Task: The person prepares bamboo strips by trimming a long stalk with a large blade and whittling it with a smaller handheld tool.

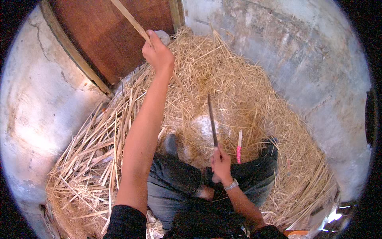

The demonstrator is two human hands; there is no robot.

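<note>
My left hand (pixel 158 53) is raised far forward, its fingers wrapped round a long pale strip (pixel 129 18) that looks like split bamboo or wood. The strip slants up past the top edge of the view. Low in front of my lap, my right hand (pixel 221 163) grips a long knife (pixel 211 119) by its handle. Its narrow dark blade points forward and stays apart from the strip. Just right of that hand lies a smaller knife (pixel 239 149) with a pink handle and a light blade.
Straw-like shavings (pixel 223 75) cover the floor around my bent legs (pixel 179 187). At the left, many long strips (pixel 91 159) lie heaped. A brown door (pixel 115 32) stands ahead on the left. Stained walls (pixel 298 51) close in both sides. A whitish patch (pixel 205 125) shows between my legs.
</note>
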